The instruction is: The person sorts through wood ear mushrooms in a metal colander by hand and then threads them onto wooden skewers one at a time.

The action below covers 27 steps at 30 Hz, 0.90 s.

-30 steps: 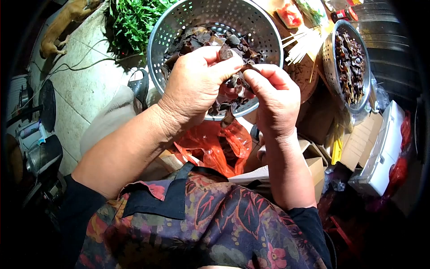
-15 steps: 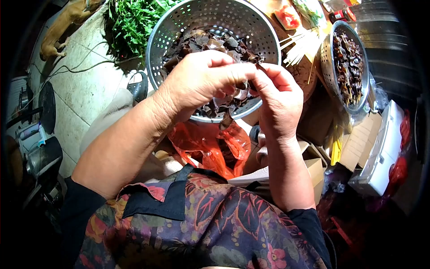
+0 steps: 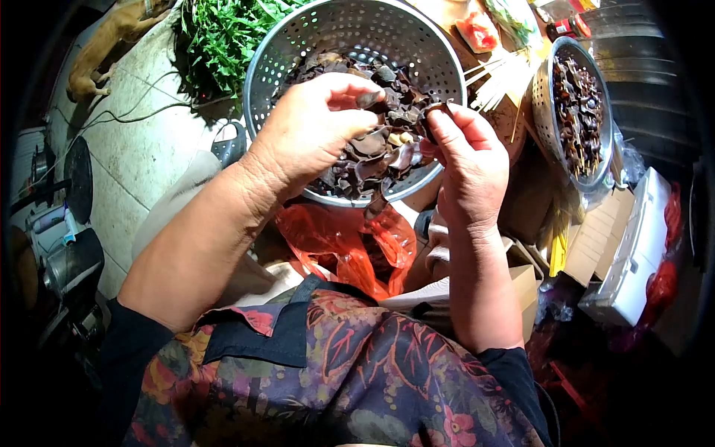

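Observation:
A large metal colander (image 3: 257, 82) full of dark, curled wood ear mushrooms (image 3: 365, 167) sits in front of me. Over its left side, my left hand (image 3: 309, 130) has thumb and fingers curled around a small greyish wood ear piece (image 3: 369, 99). Above the right rim, my right hand (image 3: 473, 153) pinches a dark wood ear piece (image 3: 437, 110) between thumb and forefinger. The two hands are apart, with the heap showing between them. One mushroom flap hangs over the near rim.
A second colander (image 3: 544, 97) at right holds wood ears on skewers (image 3: 579, 123). Bare sticks (image 3: 495, 86) lie between the colanders. A red plastic bag (image 3: 339, 242) is below the near rim. Leafy greens (image 3: 216, 52) and a dog (image 3: 112, 45) are at left, a white foam box (image 3: 629, 249) at right.
My hands were together over the colander and have separated. The left moved left, the right slightly right, each with a dark piece at its fingertips.

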{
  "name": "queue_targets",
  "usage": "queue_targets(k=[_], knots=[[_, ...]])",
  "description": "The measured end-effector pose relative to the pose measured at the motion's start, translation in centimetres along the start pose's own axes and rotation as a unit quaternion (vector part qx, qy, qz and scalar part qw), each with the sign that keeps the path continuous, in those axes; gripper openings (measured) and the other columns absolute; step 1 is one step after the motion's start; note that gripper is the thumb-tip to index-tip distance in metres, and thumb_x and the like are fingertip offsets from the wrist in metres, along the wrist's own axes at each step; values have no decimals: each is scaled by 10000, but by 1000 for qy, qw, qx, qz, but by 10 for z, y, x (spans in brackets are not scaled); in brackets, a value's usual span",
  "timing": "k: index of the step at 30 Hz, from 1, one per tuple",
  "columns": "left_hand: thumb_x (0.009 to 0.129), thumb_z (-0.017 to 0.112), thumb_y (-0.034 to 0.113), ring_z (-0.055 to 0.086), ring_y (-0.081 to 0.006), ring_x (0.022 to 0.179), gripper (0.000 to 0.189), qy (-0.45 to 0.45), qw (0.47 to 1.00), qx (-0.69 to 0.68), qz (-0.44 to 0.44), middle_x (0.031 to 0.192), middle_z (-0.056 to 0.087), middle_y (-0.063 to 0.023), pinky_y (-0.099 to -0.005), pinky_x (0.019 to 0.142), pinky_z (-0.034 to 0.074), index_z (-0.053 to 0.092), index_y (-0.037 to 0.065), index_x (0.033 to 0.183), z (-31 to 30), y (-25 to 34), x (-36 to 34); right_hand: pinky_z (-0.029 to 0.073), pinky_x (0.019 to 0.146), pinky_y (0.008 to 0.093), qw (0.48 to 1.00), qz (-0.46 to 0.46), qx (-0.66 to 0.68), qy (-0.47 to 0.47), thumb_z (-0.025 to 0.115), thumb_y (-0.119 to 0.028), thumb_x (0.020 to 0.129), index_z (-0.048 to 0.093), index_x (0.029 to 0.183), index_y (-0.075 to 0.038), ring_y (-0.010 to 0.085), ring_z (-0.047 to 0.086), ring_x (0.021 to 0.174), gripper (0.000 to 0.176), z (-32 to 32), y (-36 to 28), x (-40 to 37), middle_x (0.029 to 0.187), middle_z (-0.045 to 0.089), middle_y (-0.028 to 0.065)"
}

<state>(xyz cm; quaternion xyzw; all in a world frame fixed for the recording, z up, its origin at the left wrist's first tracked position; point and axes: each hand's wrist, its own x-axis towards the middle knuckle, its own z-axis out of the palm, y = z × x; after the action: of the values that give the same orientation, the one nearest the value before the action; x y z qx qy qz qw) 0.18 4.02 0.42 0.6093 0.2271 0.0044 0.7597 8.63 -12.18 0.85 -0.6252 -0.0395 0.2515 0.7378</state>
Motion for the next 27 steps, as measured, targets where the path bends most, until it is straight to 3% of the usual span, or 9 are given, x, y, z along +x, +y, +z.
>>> queue_targets(k=[4,5,6,8,10,12,16,23,27], knots=[[810,646,112,574,-155,953,255,-9,974,198,106,1046,606,-77,-251,867,442,625,-7,1034,6,9,1,499,671,223,999,-2,1,-32,641,-42,827,606,974,37,107,607,729,170,5,3,-3,863,648,74],[812,650,130,583,-131,904,230,0,971,207,115,1001,628,-72,-247,837,456,646,1,1003,8,8,-1,504,662,224,999,1,-4,-42,641,-40,826,604,973,39,111,610,729,170,6,4,-4,867,647,77],[812,650,130,583,-131,904,230,1,972,207,115,1001,628,-72,-247,837,456,646,1,1003,10,9,-3,509,653,224,999,5,-9,-52,640,-38,826,602,972,41,116,613,730,171,8,5,-6,871,647,81],[815,652,147,593,-115,842,244,-44,998,52,8,932,651,-67,-238,797,467,646,6,1014,12,9,-5,521,630,232,997,27,3,-74,631,-27,824,599,976,41,124,617,723,169,10,2,-8,874,646,86],[819,639,139,600,-102,778,214,-21,997,69,39,856,661,-61,-229,742,478,655,6,985,11,5,-3,531,616,244,993,55,4,-101,623,-15,820,598,984,39,127,619,719,175,10,2,-9,871,645,89],[820,615,111,596,-92,771,168,-3,972,227,66,845,660,-58,-227,717,483,661,0,938,7,7,-4,530,611,245,992,62,-7,-110,614,-12,822,603,972,37,126,620,702,158,8,2,-9,858,646,88],[816,597,106,590,-78,725,143,-18,940,334,62,783,656,-52,-230,685,483,653,-11,874,11,16,-10,521,623,236,988,59,-64,-131,617,-37,834,617,920,34,119,617,677,112,7,-5,-9,806,648,83],[834,599,102,589,-69,736,143,-84,968,235,11,801,658,-47,-221,689,480,662,-4,907,8,10,-7,486,632,208,974,35,-136,-175,611,-63,851,622,876,16,75,583,685,83,-5,1,-2,775,638,37],[843,609,116,593,-82,741,161,-69,984,161,-9,816,658,-43,-221,689,481,664,-6,931,11,5,-5,461,650,197,976,-52,-162,-132,604,-58,853,612,863,0,52,547,707,59,3,3,-5,775,614,3]])
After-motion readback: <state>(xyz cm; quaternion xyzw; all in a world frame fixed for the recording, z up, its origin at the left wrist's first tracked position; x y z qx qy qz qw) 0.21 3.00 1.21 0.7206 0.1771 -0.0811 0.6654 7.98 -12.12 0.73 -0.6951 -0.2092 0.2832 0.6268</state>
